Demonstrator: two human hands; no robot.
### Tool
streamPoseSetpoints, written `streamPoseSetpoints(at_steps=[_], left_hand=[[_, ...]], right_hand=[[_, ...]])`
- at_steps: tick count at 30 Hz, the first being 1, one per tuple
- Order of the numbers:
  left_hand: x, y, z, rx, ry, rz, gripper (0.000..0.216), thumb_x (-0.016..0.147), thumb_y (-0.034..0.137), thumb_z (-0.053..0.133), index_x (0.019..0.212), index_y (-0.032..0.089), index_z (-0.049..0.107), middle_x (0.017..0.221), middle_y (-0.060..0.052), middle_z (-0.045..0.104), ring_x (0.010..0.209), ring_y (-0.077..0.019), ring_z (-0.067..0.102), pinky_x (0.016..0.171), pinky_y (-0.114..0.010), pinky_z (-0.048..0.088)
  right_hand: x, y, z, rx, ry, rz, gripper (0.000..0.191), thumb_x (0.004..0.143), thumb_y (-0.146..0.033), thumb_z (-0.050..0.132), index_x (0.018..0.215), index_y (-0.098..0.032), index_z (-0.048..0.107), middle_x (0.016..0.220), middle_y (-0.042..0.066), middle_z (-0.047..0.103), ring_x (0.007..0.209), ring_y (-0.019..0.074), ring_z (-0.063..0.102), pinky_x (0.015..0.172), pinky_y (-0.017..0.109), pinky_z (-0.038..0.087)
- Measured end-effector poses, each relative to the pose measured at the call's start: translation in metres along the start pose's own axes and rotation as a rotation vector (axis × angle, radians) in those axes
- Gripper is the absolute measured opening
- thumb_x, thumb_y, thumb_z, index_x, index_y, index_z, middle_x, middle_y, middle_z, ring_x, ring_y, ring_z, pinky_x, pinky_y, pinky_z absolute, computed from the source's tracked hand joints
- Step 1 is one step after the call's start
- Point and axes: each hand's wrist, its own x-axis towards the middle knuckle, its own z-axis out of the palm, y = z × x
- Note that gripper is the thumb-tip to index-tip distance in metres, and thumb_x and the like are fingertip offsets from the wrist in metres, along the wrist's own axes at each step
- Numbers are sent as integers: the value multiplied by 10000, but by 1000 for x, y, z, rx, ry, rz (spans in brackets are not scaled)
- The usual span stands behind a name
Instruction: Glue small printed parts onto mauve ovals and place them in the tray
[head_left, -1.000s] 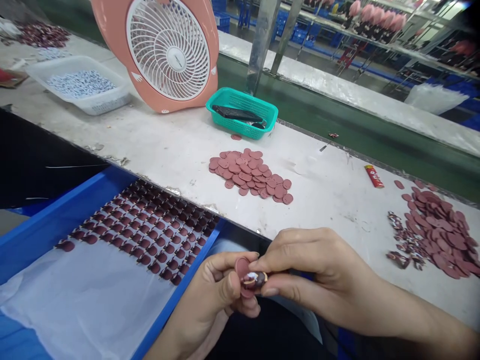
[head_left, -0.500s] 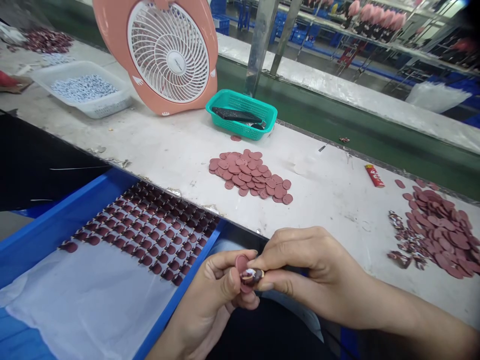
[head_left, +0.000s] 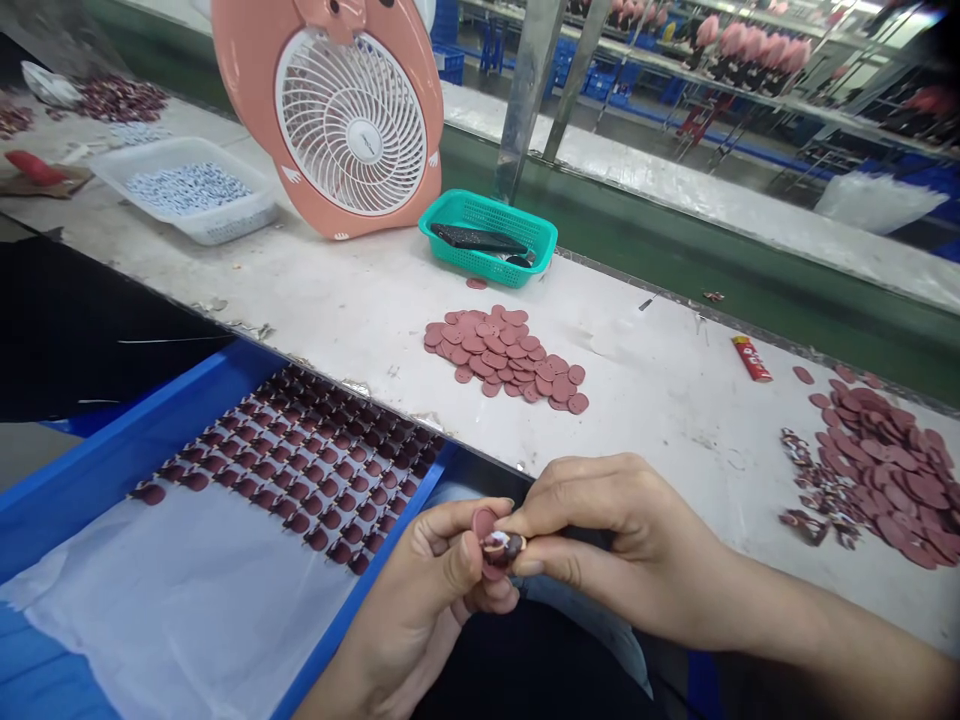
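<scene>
In the middle foreground, my left hand (head_left: 420, 590) pinches a reddish-brown oval disc (head_left: 484, 521) between its thumb and fingers. From the other side, my right hand (head_left: 626, 530) grips a small brown-and-white figure piece (head_left: 501, 547) with thumb and fingertips. The piece touches the disc, partly covering it; fingers hide the contact. A pile of similar discs (head_left: 510, 360) lies on the bench beyond my hands. At the far right, a larger pile of discs (head_left: 900, 470) lies beside several loose brown-and-white pieces (head_left: 814, 490).
To the left, a blue crate (head_left: 172, 405) holds rows of finished-looking brown pieces (head_left: 300, 455) on a white sheet (head_left: 187, 590). On the bench (head_left: 652, 400) stand an orange fan (head_left: 360, 140), a green basket (head_left: 487, 265) and a white tray (head_left: 240, 220). A red tube (head_left: 751, 359) lies right.
The view has shifted slightly, so the bench things appear a little lower and farther right. Both hands keep nearly the same hold on the disc and the small figure piece.
</scene>
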Motion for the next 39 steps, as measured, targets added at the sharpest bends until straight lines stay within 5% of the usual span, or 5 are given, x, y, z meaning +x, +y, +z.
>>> streamPoseSetpoints(at_steps=[12,18,31,35,39], left_hand=[[7,5,-10,117,-51,22,591,587,566,913,1014,170,809,760,-39,707,652,-130,663,500,-205,604],[12,7,-4,165,346,446,387,588,367,970,860,196,755,729,17,671,633,-116,608,507,-204,576],[13,13,-7,77,439,590,352,667,438,908,813,179,718,791,-10,685,699,-159,645,514,-238,557],[8,29,-30,114,556,641,355,711,448,868,890,180,718,905,-49,718,766,-181,685,550,-259,574],[-6,63,-100,255,853,788,371,718,454,842,942,192,703,907,-29,707,805,-175,685,658,-292,604]], right_hand=[[6,-1,-3,-177,20,-71,109,947,-158,697,1035,-184,757,832,21,754,725,112,684,669,200,532],[11,18,18,-792,277,-369,107,959,-109,643,1054,-95,690,830,83,729,697,180,634,626,303,536],[40,39,55,-971,207,-566,196,955,-81,636,1144,-38,663,816,98,713,678,210,614,617,346,514],[37,21,66,-925,189,-658,228,933,-112,680,1149,-40,659,738,65,715,581,188,621,548,338,496],[13,19,57,-904,176,-615,189,913,-117,698,1101,-127,694,721,28,735,567,179,664,562,328,525]])
